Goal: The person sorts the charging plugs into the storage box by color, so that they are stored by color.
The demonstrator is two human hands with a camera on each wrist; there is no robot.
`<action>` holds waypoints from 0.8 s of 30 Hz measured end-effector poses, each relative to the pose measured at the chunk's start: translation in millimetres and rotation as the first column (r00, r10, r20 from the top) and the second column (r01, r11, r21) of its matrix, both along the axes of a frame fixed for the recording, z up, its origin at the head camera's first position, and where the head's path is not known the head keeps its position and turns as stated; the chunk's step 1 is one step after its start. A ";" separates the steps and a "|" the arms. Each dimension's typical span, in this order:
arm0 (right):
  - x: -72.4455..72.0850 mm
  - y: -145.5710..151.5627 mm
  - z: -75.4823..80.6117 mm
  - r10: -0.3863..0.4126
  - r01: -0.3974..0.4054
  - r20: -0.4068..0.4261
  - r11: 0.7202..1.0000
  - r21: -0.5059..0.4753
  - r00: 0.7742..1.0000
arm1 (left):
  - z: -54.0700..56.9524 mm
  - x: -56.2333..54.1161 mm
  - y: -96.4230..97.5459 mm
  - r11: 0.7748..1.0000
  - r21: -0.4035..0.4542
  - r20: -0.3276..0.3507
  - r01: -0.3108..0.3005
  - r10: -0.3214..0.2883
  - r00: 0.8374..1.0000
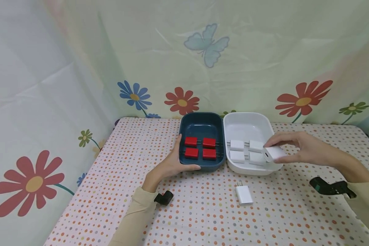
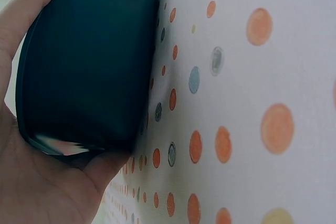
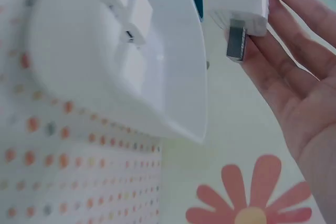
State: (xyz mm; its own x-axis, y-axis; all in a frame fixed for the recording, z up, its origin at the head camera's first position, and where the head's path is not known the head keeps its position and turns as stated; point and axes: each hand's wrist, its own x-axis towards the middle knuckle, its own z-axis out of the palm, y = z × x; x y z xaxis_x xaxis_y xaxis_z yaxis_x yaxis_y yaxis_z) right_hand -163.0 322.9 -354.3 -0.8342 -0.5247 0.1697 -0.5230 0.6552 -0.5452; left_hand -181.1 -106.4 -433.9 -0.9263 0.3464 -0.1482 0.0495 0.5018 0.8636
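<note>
My left hand (image 1: 171,162) holds the front left corner of a dark blue tray (image 1: 202,130), fingers along its left side and thumb across the front. Inside that tray lie several red plug chargers (image 1: 191,153) in two rows. Between the thumb and fingers of my right hand (image 1: 309,148) is a white plug charger (image 1: 274,153), above the right side of a white tray (image 1: 249,170). In the right wrist view its metal prong (image 3: 237,40) points out of the hand. Several white plug chargers (image 1: 237,145) lie in the white tray.
Another white plug charger (image 1: 244,194) lies on the dotted tablecloth (image 1: 203,208) in front of the trays, prongs toward them. The trays stand side by side near the back edge of the table. Behind them hangs a flowered curtain (image 1: 249,78).
</note>
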 end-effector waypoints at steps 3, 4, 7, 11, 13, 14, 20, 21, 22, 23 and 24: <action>-21.3 -14.1 7.7 -0.014 0.014 0.008 1.000 -0.012 1.000 | -0.3 0.0 -0.1 1.000 0.010 0.002 0.006 -0.006 1.000; -28.1 -18.9 9.4 -0.027 0.027 0.015 1.000 -0.011 1.000 | -0.4 -0.2 0.0 1.000 0.013 0.002 0.008 -0.008 1.000; -47.8 -31.6 11.6 -0.062 0.062 0.062 0.998 -0.003 0.996 | -0.5 -0.5 0.1 1.000 0.021 0.000 0.014 -0.014 1.000; -69.3 -45.4 6.1 -0.113 0.114 0.134 0.993 -0.005 0.984 | -0.1 -0.9 0.2 1.000 0.025 -0.001 0.014 -0.014 1.000; -77.9 -50.5 1.3 -0.140 0.143 0.159 0.990 -0.009 0.977 | 0.4 -1.0 0.6 1.000 0.025 -0.002 0.018 -0.017 1.000; -81.3 -53.0 -0.7 -0.153 0.156 0.171 0.988 -0.009 0.973 | 0.6 -1.0 0.7 1.000 0.023 -0.002 0.018 -0.018 1.000; -98.2 -62.2 -11.9 -0.225 0.221 0.200 0.974 0.045 0.954 | 0.4 -0.8 0.7 1.000 0.001 0.004 0.005 -0.005 1.000; -100.1 -63.0 -13.4 -0.241 0.234 0.200 0.971 0.059 0.950 | 0.1 -0.7 0.6 1.000 0.001 0.004 0.005 -0.005 1.000; -101.6 -63.4 -15.0 -0.256 0.247 0.204 0.967 0.068 0.945 | 0.0 -0.5 0.5 1.000 0.001 0.003 0.006 -0.006 1.000; -103.2 -63.6 -16.7 -0.267 0.256 0.204 0.963 0.080 0.942 | -0.1 -0.4 0.3 1.000 0.001 0.002 0.006 -0.006 1.000; -104.6 -63.6 -18.4 -0.276 0.262 0.201 0.960 0.093 0.940 | -0.2 -0.3 0.2 1.000 0.000 0.003 0.007 -0.007 1.000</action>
